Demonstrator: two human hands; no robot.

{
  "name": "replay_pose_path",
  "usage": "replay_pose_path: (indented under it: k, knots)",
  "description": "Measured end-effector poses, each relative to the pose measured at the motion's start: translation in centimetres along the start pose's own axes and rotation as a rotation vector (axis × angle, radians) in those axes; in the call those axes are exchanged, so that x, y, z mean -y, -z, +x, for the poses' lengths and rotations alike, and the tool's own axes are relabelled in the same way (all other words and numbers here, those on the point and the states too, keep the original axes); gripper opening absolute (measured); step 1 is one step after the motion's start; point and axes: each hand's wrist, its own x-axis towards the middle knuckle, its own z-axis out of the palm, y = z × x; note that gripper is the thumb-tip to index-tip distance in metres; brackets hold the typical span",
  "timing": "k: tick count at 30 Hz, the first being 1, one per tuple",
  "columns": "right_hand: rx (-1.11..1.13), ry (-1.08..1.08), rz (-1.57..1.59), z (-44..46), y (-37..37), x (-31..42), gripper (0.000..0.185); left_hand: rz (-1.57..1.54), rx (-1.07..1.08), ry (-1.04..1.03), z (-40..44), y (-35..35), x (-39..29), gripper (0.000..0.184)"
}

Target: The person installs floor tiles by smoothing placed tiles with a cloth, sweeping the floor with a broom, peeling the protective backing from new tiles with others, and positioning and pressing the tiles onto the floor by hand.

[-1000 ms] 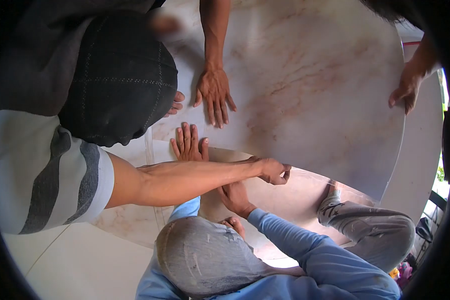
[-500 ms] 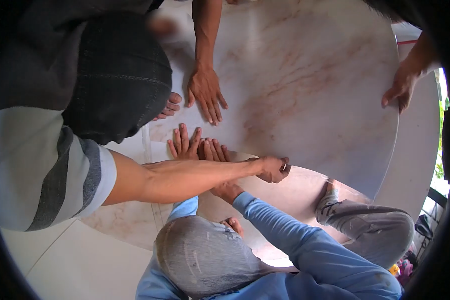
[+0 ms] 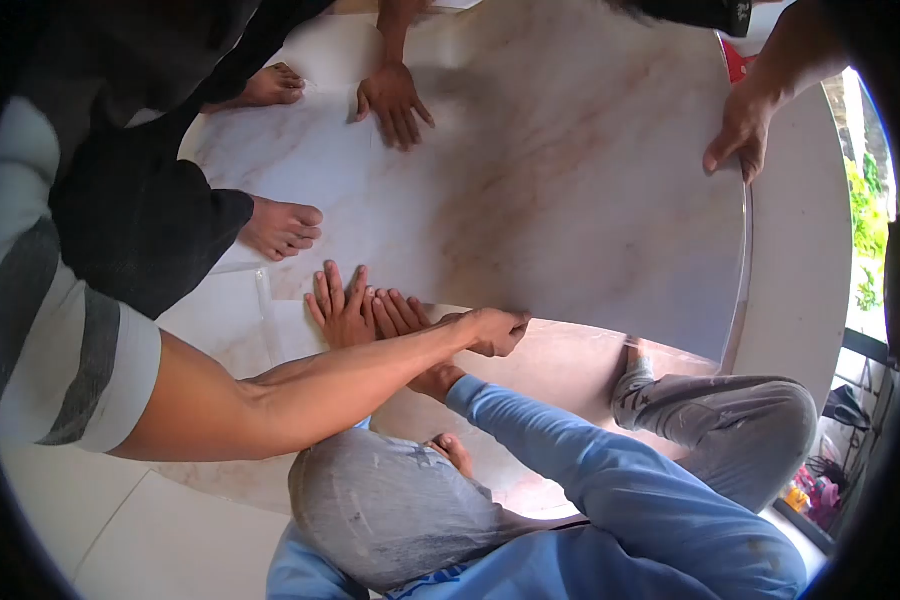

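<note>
A large marble-patterned sheet with a curved right edge spreads across the view. My left hand lies flat at its near edge, fingers spread. Beside it rests my right hand, flat with fingers extended, its wrist partly covered by a co-worker's forearm. That striped-sleeved co-worker's hand pinches the sheet's near edge, just right of my hands. Another hand presses flat on the sheet farther off. At the right edge, a hand grips the sheet.
A co-worker's bare feet stand at the left. My knees in grey trousers and blue sleeves fill the bottom. White floor tiles show at lower left. A pale curved surface lies beyond the sheet's right edge.
The view has shifted, so most things appear farther left. The co-worker's dark-clothed knee has moved left, uncovering the feet. My hands stay flat at the sheet's edge.
</note>
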Motion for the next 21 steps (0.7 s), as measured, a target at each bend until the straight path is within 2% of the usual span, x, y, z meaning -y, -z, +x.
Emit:
replay_pose_path:
  k: [3,6,8,9,10,11,12,14,21]
  knots:
    - [-0.058,-0.041,0.043,0.0,0.0,0.5,0.075,0.042,-0.047,-0.024,0.7,-0.2,-0.3,0.042]
    - [-0.050,-0.040,0.106,-0.1,-0.6,0.0,0.074,-0.074,0.099,-0.118,-0.1,0.4,-0.1,0.046]
    - [-0.033,-0.009,0.065,0.0,-0.2,-0.2,0.074,-0.173,0.226,-0.092,-2.7,1.1,-2.2,0.048]
    - [-0.024,0.006,0.043,0.0,0.3,-0.3,0.075,-0.386,0.368,0.274,-5.0,1.5,-4.3,0.049]
    - [-0.023,-0.005,0.105,-0.1,0.9,-0.3,0.072,-0.762,0.398,0.777,-7.7,1.8,-7.1,0.051]
    - [-0.022,-0.017,0.165,-0.1,1.3,-0.3,0.070,-1.047,0.269,1.262,-10.8,2.1,-10.6,0.053]
    - [-0.024,-0.026,0.224,0.0,1.6,-0.5,0.068,-1.225,0.282,1.472,-13.0,2.3,-13.8,0.055]
    - [0.007,-0.036,0.149,0.0,0.9,-0.6,0.069,-1.464,0.284,1.849,-14.7,3.3,-18.0,0.060]
    - [0.005,-0.073,0.181,-0.3,0.6,-0.2,0.068,-1.453,0.283,1.864,-14.4,3.4,-20.2,0.072]
